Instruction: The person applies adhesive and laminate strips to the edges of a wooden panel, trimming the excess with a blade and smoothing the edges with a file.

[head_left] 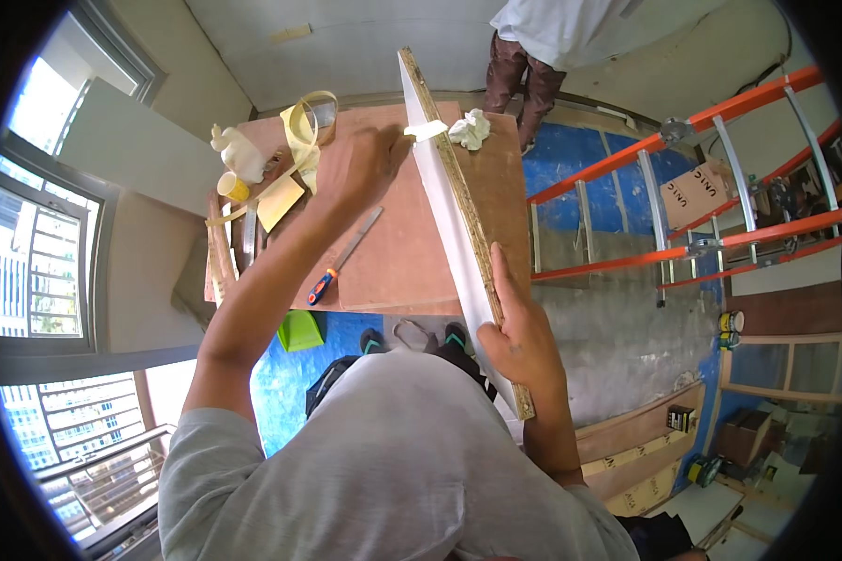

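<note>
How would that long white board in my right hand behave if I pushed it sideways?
The board looks fairly stiff, showing no obvious sag along its length. With its narrow edge facing up, it would probably tip if the right hand let go. That rough, speckled edge might chip if knocked.

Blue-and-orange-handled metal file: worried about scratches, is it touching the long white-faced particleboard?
Apart: the head view shows brown tabletop between file and board.

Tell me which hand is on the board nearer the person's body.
The right hand, on the white-faced board close to the torso. The left hand is toward the board's far end, at the pale strip across its edge.
</note>
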`<state>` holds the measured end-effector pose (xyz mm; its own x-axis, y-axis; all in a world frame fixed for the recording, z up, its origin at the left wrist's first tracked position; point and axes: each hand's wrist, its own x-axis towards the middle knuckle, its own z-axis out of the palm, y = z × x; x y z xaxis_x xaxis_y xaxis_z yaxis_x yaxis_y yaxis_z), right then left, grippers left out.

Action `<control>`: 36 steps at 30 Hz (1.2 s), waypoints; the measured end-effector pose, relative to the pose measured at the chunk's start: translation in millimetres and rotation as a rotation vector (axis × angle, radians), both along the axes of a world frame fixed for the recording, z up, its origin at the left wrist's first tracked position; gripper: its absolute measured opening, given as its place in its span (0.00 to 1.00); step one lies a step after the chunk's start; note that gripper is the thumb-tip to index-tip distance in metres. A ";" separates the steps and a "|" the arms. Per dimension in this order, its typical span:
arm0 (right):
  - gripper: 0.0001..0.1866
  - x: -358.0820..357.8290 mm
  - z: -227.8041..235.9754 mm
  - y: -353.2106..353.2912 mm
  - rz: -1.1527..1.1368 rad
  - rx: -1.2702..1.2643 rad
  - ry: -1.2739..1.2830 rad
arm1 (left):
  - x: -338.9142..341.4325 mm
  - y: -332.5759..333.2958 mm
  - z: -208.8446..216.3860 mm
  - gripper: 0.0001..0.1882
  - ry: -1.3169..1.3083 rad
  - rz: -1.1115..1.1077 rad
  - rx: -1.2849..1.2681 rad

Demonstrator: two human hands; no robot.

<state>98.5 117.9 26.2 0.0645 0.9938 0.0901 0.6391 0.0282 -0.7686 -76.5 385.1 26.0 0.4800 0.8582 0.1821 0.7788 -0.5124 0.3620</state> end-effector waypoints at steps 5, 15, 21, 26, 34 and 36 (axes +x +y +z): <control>0.48 1.8 -0.6 1.1 -0.010 -0.030 0.036 | 3.0 23.1 9.2 0.21 -0.151 0.052 0.043; 0.47 1.1 11.0 0.8 -0.027 -0.128 0.225 | 13.7 74.7 15.4 0.24 0.015 0.131 -0.012; 0.46 4.8 7.1 1.7 -0.028 -0.049 0.109 | 8.2 38.5 17.2 0.21 -0.010 -0.002 -0.041; 0.47 3.4 10.6 2.5 -0.004 -0.073 0.120 | 16.9 110.0 34.8 0.23 -0.037 0.210 -0.076; 0.47 10.7 8.7 2.5 -0.016 -0.086 0.156 | 15.8 72.8 22.6 0.20 0.072 0.039 -0.078; 0.47 12.4 9.2 3.0 -0.030 -0.120 0.175 | 6.9 72.2 15.0 0.19 -0.128 -0.019 -0.037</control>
